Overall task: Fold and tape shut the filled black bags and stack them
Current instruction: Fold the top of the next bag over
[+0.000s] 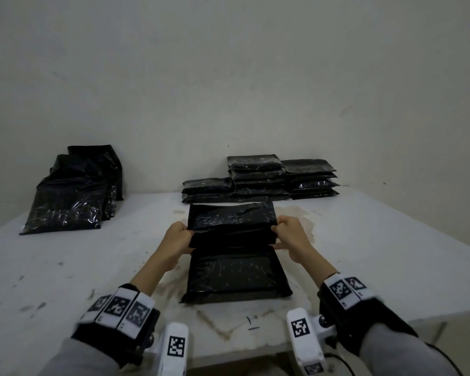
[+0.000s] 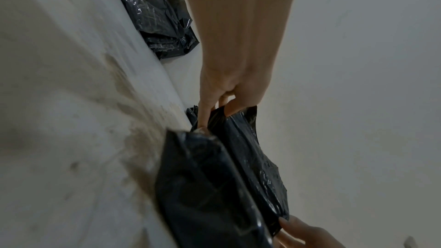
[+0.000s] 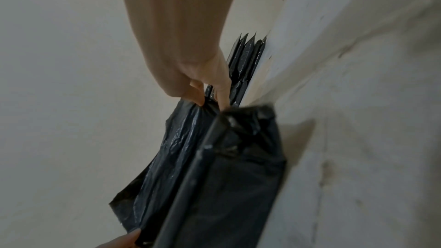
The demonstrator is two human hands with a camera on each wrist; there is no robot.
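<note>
A filled black bag (image 1: 235, 275) lies flat on the white table (image 1: 377, 248) in front of me. Its empty top flap (image 1: 231, 217) stands raised and bends back toward me. My left hand (image 1: 183, 237) pinches the flap's left edge and my right hand (image 1: 281, 233) pinches its right edge. In the left wrist view the left hand (image 2: 214, 114) grips the crinkled flap (image 2: 248, 150) between thumb and fingers. The right wrist view shows the right hand (image 3: 212, 99) gripping the flap (image 3: 176, 150) the same way, above the bag's body (image 3: 238, 186).
Three stacks of sealed flat black bags (image 1: 258, 177) stand along the wall at the back centre. A leaning pile of unsealed black bags (image 1: 73, 191) sits at the back left. The table's front edge (image 1: 255, 351) runs just before my wrists.
</note>
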